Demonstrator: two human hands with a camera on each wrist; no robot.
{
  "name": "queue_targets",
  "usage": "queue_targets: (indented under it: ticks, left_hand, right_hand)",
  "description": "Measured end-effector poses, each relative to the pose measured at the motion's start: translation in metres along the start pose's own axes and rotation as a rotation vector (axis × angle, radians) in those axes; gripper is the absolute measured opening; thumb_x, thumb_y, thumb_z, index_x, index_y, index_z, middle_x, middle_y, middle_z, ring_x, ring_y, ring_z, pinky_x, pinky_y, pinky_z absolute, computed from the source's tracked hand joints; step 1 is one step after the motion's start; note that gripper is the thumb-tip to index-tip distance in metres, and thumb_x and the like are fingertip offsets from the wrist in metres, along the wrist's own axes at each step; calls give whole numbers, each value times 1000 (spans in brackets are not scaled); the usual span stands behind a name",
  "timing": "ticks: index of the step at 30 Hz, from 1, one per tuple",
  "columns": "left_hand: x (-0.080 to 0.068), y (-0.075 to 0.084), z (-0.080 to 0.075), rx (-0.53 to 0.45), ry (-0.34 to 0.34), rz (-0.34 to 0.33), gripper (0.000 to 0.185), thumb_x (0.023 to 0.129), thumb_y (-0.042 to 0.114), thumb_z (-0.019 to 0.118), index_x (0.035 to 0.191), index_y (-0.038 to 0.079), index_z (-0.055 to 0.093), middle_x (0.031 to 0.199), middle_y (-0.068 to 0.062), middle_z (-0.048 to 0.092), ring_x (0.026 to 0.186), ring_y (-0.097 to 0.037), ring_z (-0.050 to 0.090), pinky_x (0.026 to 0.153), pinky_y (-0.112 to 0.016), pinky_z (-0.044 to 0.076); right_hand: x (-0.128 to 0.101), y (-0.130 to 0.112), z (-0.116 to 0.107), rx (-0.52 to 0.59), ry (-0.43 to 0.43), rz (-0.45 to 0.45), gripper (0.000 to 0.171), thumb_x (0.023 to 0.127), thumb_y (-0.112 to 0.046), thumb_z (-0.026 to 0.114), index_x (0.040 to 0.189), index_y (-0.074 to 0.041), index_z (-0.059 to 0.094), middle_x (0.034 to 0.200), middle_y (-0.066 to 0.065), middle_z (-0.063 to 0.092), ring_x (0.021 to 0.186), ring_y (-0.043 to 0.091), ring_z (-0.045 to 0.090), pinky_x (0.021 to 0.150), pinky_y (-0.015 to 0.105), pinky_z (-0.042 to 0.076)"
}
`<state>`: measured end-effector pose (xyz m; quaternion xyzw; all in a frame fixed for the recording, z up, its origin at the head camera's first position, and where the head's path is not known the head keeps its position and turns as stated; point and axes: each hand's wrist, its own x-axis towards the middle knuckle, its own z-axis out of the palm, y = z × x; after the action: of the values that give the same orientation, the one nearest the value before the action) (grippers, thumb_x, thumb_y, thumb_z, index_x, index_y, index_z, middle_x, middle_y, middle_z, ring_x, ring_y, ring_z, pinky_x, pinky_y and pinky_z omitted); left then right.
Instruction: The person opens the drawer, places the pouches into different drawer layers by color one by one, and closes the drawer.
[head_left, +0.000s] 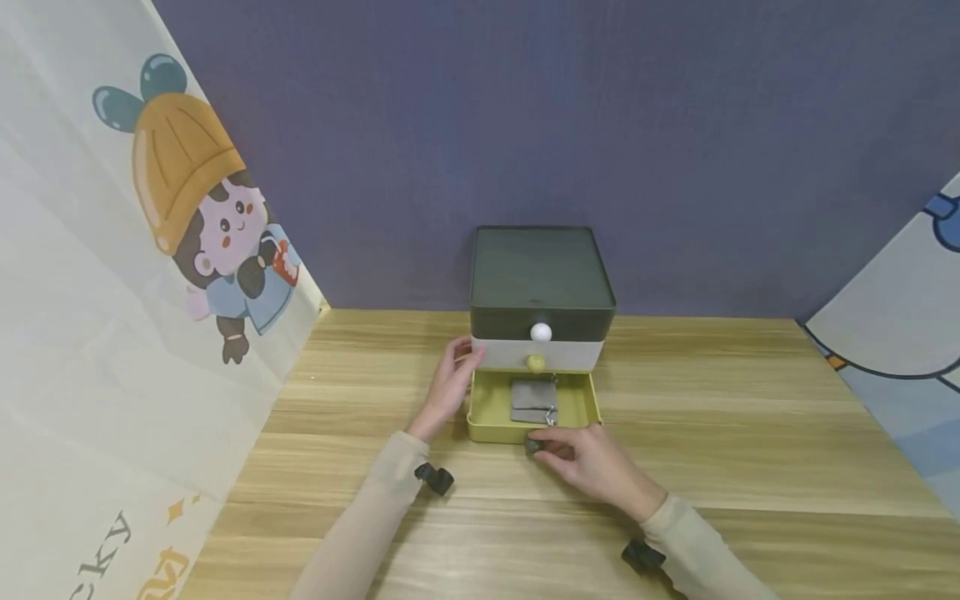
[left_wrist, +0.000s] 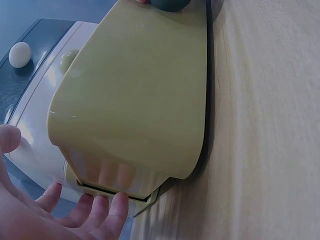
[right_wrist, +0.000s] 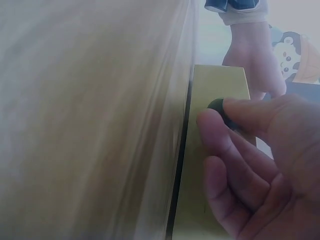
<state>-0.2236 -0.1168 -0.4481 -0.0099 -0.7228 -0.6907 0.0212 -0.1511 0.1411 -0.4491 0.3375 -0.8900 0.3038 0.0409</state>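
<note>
Head – grey pouch (head_left: 533, 401) in yellow drawer (head_left: 491, 410) | right wrist – right hand (right_wrist: 260, 165) pinches knob (right_wrist: 216, 105)

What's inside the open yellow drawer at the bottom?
Inside the pulled-out yellow plastic drawer lies a small grey cloth pouch with a bit of silvery metal at its edge. What is in the pouch, and the drawer's back under the white drawer, stays hidden.

wooden table (head_left: 750, 433) | purple wall (head_left: 600, 125) | cartoon curtain (head_left: 112, 292) (left side)
</note>
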Motion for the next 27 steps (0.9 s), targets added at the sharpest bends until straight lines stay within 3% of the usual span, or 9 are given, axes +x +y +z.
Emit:
queue_targets:
  ticks: [16, 27]
  left_hand:
    - [1, -1, -1, 9, -3, 10, 55, 109, 30, 57, 154, 2, 43, 155, -26, 51, 141, -45, 54, 115, -58, 49]
    - [2, -1, -1, -4, -4, 2, 57, 109, 31, 59, 155, 3, 43, 157, -26, 50, 143, -45, 53, 117, -60, 46]
  right_hand:
    - [1, 2, 1, 7, 12, 30, 28, 92, -17, 84, 120, -16, 81, 99, -3, 84, 86, 7, 79, 83, 34, 66]
    - [2, 2, 0, 47, 10, 63, 28, 93, -15, 83, 121, -15, 81, 102, 0, 84, 88, 9, 79, 81, 31, 66]
